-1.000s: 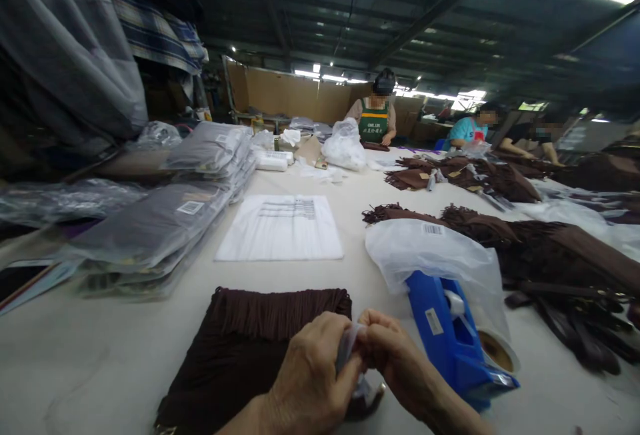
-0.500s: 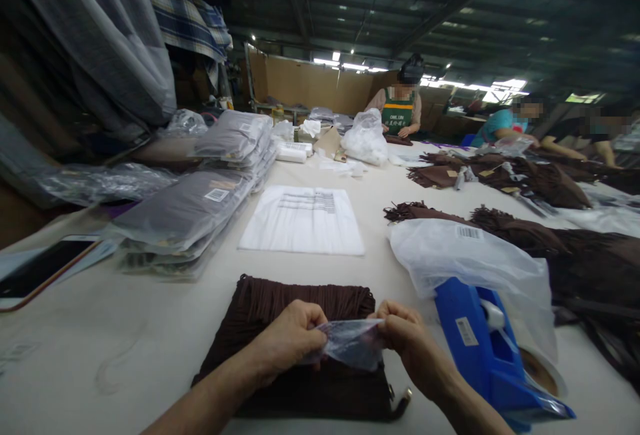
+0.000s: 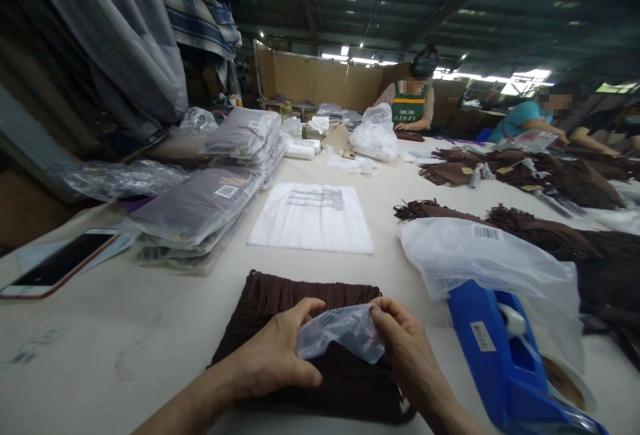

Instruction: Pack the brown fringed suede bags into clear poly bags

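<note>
Your fingers pinch a small clear plastic bag (image 3: 340, 336) from both sides: the left hand (image 3: 273, 355) grips its crinkled left edge between thumb and curled fingers, the right hand (image 3: 407, 348) holds the right edge with thumb on top. The thin, glossy film sags between your hands, just above a folded dark brown fringed garment (image 3: 305, 328) that lies flat on the pale table (image 3: 150, 328) directly before you, its ribbed fringe running along the far edge. Just right of the garment sits a blue plastic tape dispenser (image 3: 505, 362), partly covered by a loose, milky polybag (image 3: 480, 255) bearing a barcode sticker. Beyond the garment lies a flat white printed bag (image 3: 313, 218). To the left, stacked grey garments sealed in shiny polybags (image 3: 200, 212) rise in slumped piles, with a smartphone (image 3: 60, 263) near the table's edge. More brown fringed pieces (image 3: 540, 235) spread across the right, where other people work at the far end.
</note>
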